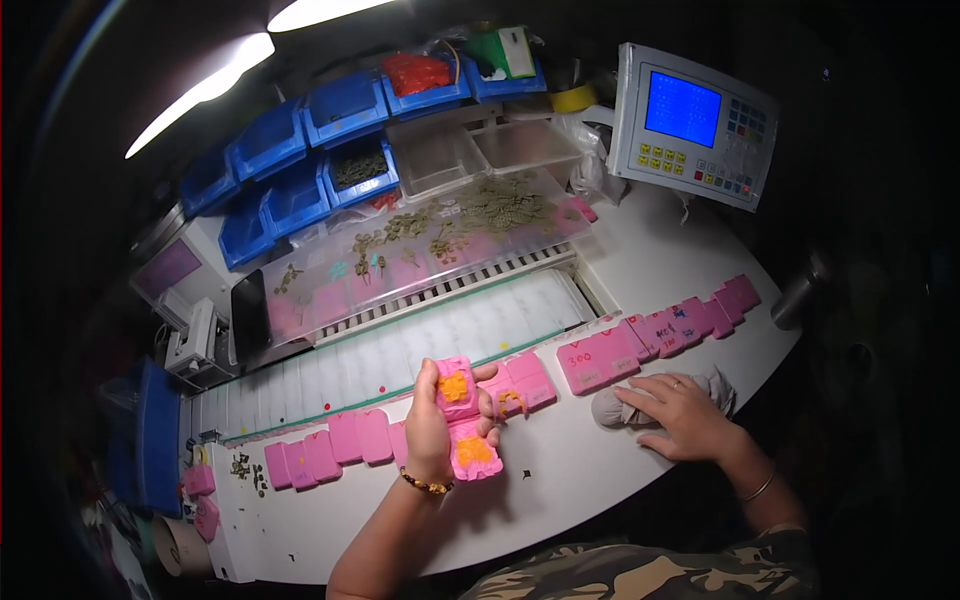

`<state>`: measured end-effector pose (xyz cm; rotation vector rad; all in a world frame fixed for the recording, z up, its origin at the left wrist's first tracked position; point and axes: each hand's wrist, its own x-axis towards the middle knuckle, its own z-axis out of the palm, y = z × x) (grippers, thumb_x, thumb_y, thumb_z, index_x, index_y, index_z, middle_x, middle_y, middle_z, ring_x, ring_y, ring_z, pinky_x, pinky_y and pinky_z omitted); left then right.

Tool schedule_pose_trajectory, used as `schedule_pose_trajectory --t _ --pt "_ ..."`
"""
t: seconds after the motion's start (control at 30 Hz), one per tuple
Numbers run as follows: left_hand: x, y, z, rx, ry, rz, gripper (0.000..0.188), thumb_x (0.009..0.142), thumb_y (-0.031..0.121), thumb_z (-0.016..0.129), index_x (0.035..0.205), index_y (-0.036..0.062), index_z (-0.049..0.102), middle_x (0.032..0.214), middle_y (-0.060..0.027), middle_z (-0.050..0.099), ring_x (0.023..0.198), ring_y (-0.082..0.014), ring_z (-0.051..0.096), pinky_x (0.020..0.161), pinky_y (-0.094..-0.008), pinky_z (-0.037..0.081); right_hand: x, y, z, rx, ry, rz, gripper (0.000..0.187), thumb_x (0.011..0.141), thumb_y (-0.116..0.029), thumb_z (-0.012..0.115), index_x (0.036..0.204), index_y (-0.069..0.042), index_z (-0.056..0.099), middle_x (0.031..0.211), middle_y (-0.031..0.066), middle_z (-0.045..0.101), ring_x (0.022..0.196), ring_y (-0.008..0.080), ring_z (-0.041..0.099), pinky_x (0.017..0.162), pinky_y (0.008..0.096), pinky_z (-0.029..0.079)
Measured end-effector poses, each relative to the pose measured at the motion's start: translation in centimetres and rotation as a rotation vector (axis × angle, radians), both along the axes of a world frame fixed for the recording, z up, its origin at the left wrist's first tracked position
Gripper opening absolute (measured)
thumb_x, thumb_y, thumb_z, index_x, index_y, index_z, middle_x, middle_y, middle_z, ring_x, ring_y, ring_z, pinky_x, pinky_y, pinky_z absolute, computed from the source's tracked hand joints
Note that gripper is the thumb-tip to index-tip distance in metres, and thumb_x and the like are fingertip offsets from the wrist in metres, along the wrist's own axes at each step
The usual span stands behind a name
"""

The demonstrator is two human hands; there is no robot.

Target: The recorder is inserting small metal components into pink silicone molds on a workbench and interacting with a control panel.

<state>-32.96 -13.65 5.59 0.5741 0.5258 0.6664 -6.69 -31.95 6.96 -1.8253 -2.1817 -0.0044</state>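
Note:
My left hand (pixel 431 432) is closed around a pink rubber mould (pixel 462 420), raised above the near side of the white table. The mould lies spread apart in two halves, each with an orange patch facing up. To the right, my right hand (pixel 688 418) curls over a grey cloth bundle (pixel 609 408) on the tabletop, its fingers lying across the top and the thumb on the near side. Just beyond that hand is a pink block with red marks (pixel 597 364). More pink blocks (pixel 528 380) stand behind the raised mould, partly hidden by my left hand.
Pink blocks (pixel 373 436) line a pale strip with a green edge (pixel 350 384). Behind lies a clear sheet with small brown-green pieces (pixel 505 205), then blue bins (pixel 345 108). A control panel (pixel 690 165) stands back right; a dark cylinder (pixel 800 293) is at the right edge.

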Motion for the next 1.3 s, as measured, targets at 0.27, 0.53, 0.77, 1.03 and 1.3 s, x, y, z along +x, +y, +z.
schedule_pose_trajectory --t 0.27,0.53,0.77,1.03,1.3 --pt "1.0 -0.7 -0.5 0.038 0.039 -0.029 0.071 0.100 0.054 0.021 0.124 -0.0081 0.046 0.071 -0.0078 0.054 0.055 -0.0168 0.050 0.048 -0.0339 0.049 -1.3 -0.3 -0.2 -0.133 -0.101 0.023 0.065 0.071 -0.003 0.064 0.134 -0.018 0.053 0.116 0.0097 0.057 0.099 0.0270 0.055 0.085 0.0388 0.041" --pt "1.1 -1.3 -1.1 -0.029 0.081 -0.021 0.062 0.099 0.049 0.025 0.123 -0.0010 0.053 0.075 -0.0074 0.058 0.060 -0.0136 0.054 0.047 -0.0326 0.052 -5.6 3.6 7.5 0.723 0.030 -0.065 0.068 0.069 0.006 0.062 0.134 -0.004 0.049 0.132 0.0213 0.054 0.106 0.0285 0.060 0.082 0.0363 0.039" --pt "2.0 -2.5 -0.3 -0.010 0.030 0.014 0.058 0.100 0.048 0.025 0.111 0.0015 0.057 0.079 -0.0117 0.062 0.058 -0.0178 0.058 0.047 -0.0331 0.054 -10.7 6.5 1.2 0.502 -0.151 0.118 0.053 0.078 -0.013 0.059 0.131 -0.017 0.057 0.130 0.0107 0.059 0.076 0.0137 0.059 0.071 0.0310 0.039" --pt "-1.1 -2.7 -2.8 0.049 0.151 0.013 0.058 0.100 0.048 0.026 0.112 0.0002 0.056 0.074 -0.0100 0.058 0.055 -0.0182 0.057 0.046 -0.0341 0.054 -8.1 7.0 5.3 0.218 -0.056 0.173 0.064 0.071 -0.003 0.061 0.133 -0.011 0.053 0.131 0.0121 0.057 0.074 0.0184 0.061 0.073 0.0334 0.041" --pt "0.2 -1.7 -0.1 0.753 0.204 0.478 0.063 0.101 0.045 0.024 0.132 -0.0034 0.048 0.078 -0.0079 0.057 0.061 -0.0168 0.056 0.053 -0.0290 0.051 -12.2 5.8 2.7 0.315 -0.132 0.257 0.056 0.078 -0.016 0.059 0.134 -0.014 0.054 0.132 0.0152 0.056 0.071 0.0146 0.057 0.070 0.0305 0.040"
